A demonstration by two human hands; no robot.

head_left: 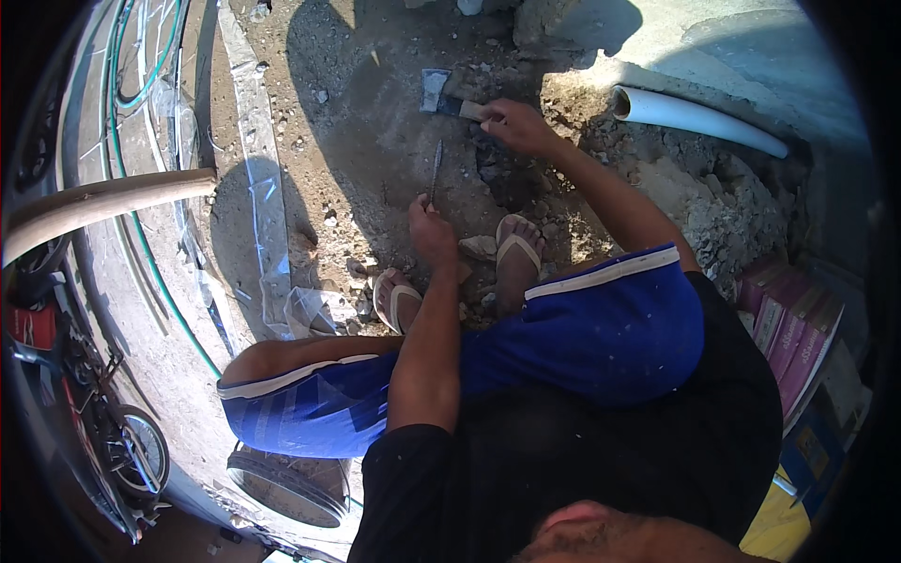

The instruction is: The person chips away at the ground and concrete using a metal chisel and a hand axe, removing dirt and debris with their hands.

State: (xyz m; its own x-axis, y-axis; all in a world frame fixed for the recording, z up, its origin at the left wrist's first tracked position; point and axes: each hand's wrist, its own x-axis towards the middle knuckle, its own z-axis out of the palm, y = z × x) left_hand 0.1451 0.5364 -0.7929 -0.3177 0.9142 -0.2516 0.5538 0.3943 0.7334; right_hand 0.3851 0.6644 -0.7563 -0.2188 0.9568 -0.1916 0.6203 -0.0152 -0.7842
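My right hand grips the wooden handle of a hatchet-like tool with a broad metal head. The head is over bare, packed earth. Lower down, my left hand closes around the near end of a thin metal rod, apparently a point chisel. Its narrow tip points away from me, just below the tool's head, and the two look apart. Whether the tip touches the soil I cannot tell. Beside the rod, on the right, runs a dark, broken hollow in the ground.
A white plastic pipe lies by the wall at right, above rubble. Stones lie between my sandalled feet. At left are a wooden pole, a green hose and a bicycle. A bucket stands behind my knee.
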